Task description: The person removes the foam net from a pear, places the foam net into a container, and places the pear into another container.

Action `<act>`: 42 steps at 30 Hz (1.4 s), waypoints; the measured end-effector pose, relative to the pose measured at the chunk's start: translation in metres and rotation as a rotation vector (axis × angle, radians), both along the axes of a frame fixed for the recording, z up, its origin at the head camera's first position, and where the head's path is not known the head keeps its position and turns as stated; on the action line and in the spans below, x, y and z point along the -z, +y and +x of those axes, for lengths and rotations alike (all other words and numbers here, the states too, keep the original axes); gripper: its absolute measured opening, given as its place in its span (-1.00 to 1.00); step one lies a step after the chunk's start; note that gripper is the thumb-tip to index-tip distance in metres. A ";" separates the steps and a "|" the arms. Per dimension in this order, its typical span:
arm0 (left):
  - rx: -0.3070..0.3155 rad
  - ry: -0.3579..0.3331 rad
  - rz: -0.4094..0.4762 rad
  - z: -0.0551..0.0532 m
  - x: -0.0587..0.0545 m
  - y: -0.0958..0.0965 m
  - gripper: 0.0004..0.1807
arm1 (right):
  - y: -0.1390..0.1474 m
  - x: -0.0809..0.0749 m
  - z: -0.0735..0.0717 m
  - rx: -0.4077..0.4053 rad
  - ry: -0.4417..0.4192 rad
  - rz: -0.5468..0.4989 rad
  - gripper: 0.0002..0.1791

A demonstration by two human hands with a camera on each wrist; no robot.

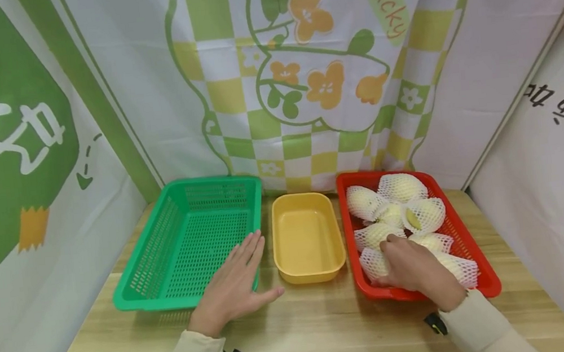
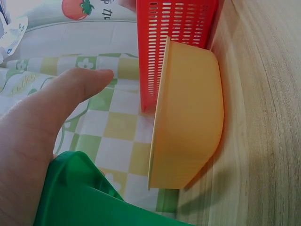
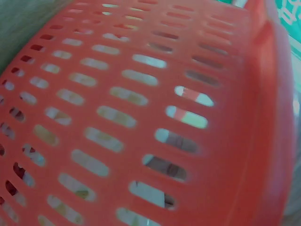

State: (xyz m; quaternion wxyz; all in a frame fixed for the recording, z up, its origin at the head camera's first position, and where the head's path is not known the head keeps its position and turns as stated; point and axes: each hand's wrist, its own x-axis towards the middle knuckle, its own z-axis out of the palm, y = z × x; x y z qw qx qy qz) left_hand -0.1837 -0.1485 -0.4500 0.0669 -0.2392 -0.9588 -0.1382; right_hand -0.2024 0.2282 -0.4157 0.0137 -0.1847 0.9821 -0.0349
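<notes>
My left hand [image 1: 236,285] lies flat with straight fingers over the front right rim of the green basket [image 1: 146,303], thumb spread toward the yellow tub [image 1: 312,278]. In the left wrist view the thumb [image 2: 80,87] stands out above the green rim. On the right, my right hand [image 1: 413,265] reaches into the red basket [image 1: 471,237], its fingers curled at a pale fruit in a white foam net [image 1: 372,263] by the front left corner. The fingertips are partly hidden among the fruit. Through the right wrist camera, the red basket's slotted wall [image 3: 141,122] fills the view.
Several more foam-netted fruits [image 1: 402,187] fill the red basket; one shows yellow-green skin. The yellow tub stands between the two baskets on a wooden table [image 1: 312,332]. A checkered curtain [image 1: 275,103] hangs behind, with printed cloth walls on both sides.
</notes>
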 end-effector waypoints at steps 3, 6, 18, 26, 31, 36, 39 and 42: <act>0.001 -0.002 0.001 -0.001 -0.001 0.000 0.21 | -0.002 0.000 -0.002 -0.009 -0.019 0.018 -0.43; 0.001 -0.006 0.003 -0.001 -0.002 0.000 0.20 | -0.004 -0.001 -0.005 0.011 -0.070 0.025 -0.43; -0.003 -0.001 -0.013 -0.001 -0.004 0.000 0.21 | -0.006 0.005 -0.017 0.131 -0.381 0.065 0.08; -0.001 -0.011 -0.003 -0.001 -0.004 0.000 0.20 | -0.007 0.011 -0.021 0.126 -0.406 0.035 0.00; -0.004 -0.005 0.002 -0.001 -0.004 0.000 0.21 | -0.007 0.010 -0.023 0.103 -0.413 0.036 0.07; -0.006 -0.013 0.009 -0.001 -0.003 0.000 0.20 | -0.005 0.009 -0.025 0.087 -0.415 0.046 0.08; -0.006 -0.020 0.009 -0.001 -0.002 0.000 0.20 | -0.003 0.009 -0.026 0.081 -0.401 0.047 0.04; -0.004 -0.025 0.005 0.000 0.000 0.001 0.20 | 0.000 0.011 -0.026 0.067 -0.377 0.040 -0.03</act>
